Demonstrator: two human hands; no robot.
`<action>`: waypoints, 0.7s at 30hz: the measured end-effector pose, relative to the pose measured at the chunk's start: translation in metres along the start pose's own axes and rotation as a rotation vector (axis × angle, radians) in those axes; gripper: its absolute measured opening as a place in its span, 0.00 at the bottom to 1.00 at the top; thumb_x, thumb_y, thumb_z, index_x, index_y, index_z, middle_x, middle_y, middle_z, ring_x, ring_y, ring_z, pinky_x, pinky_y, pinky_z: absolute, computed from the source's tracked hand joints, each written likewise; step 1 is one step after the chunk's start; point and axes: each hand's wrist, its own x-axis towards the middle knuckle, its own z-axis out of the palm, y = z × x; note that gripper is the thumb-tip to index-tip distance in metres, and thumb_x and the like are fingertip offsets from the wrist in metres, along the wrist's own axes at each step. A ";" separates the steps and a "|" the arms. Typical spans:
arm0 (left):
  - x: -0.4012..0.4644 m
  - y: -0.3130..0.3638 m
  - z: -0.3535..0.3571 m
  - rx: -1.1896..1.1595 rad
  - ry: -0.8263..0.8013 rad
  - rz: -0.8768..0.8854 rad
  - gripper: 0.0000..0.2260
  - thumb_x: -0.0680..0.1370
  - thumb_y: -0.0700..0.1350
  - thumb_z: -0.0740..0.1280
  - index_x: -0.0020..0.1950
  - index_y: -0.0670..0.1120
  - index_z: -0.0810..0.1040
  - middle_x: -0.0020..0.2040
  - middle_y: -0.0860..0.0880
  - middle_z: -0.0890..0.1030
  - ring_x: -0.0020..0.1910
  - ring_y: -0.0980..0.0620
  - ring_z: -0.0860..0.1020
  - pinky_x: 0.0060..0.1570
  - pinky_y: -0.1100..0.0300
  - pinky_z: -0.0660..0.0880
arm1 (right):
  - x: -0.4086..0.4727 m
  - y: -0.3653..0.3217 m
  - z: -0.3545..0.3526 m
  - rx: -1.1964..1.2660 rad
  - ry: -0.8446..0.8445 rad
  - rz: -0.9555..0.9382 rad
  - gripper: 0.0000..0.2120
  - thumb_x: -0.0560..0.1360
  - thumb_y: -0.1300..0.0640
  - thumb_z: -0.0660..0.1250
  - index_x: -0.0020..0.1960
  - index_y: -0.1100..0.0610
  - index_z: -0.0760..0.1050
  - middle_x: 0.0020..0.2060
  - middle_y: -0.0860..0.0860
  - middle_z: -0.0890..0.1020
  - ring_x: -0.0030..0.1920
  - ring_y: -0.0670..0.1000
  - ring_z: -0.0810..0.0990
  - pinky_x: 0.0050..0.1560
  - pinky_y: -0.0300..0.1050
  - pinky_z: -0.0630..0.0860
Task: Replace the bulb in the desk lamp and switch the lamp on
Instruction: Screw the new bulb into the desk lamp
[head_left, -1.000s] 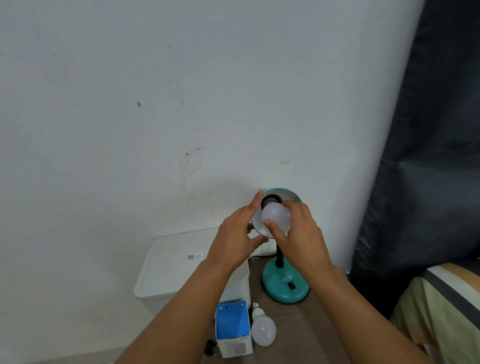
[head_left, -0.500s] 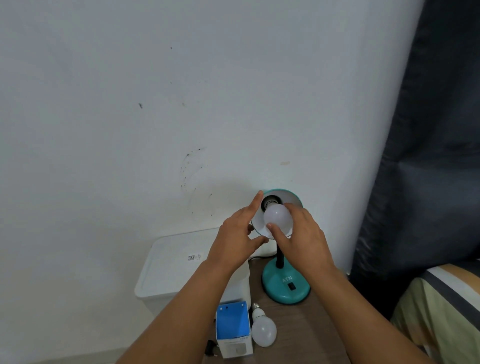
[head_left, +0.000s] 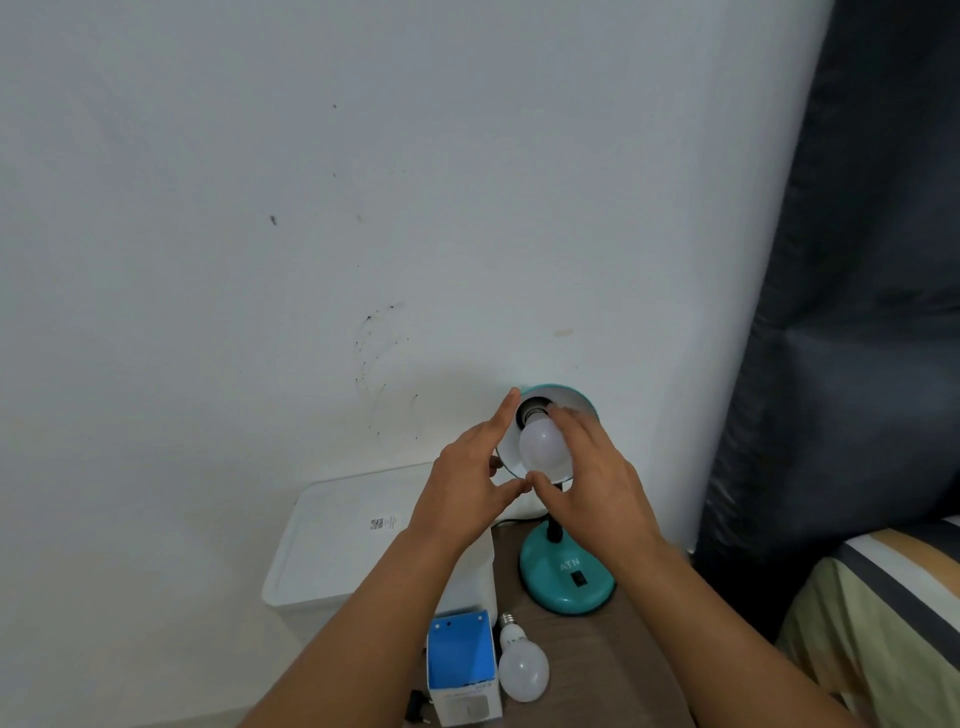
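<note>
Against white wall (head_left: 363, 182), screwing bulb (head_left: 543, 444) into lamp (head_left: 563, 577): right hand (head_left: 592, 483) fingers curled round bulb, left hand (head_left: 467, 483) fingers spread steadying shade (head_left: 571, 397); next, more twisting, then base switch (head_left: 579, 579).

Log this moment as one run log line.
step: bulb into socket | right hand: grips bulb | left hand: steadies lamp shade | spare bulb: on table

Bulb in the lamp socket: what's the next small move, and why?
Probably another tightening twist with the right hand, whose fingers curl round the bulb. Metal thread shows at the socket, so it looks not fully seated. The left hand steadies the shade.
</note>
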 end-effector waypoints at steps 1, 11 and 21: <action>0.000 -0.001 0.000 -0.006 -0.002 -0.004 0.45 0.72 0.49 0.77 0.77 0.68 0.51 0.57 0.59 0.75 0.47 0.61 0.76 0.50 0.76 0.71 | 0.001 0.001 0.000 -0.015 0.000 -0.003 0.29 0.72 0.50 0.71 0.70 0.53 0.66 0.66 0.48 0.73 0.59 0.52 0.76 0.52 0.45 0.76; 0.001 -0.001 0.002 -0.018 0.004 0.000 0.44 0.72 0.49 0.76 0.77 0.67 0.52 0.58 0.57 0.77 0.48 0.62 0.76 0.50 0.75 0.72 | 0.006 -0.002 -0.004 -0.035 -0.023 0.030 0.30 0.70 0.49 0.72 0.69 0.52 0.67 0.64 0.49 0.72 0.58 0.52 0.76 0.52 0.45 0.76; 0.001 -0.001 0.001 0.008 0.003 0.004 0.44 0.73 0.49 0.76 0.78 0.66 0.51 0.56 0.56 0.77 0.46 0.61 0.76 0.48 0.77 0.71 | 0.012 -0.006 -0.008 -0.010 -0.040 0.123 0.30 0.70 0.44 0.71 0.68 0.53 0.67 0.62 0.50 0.74 0.59 0.51 0.75 0.54 0.42 0.72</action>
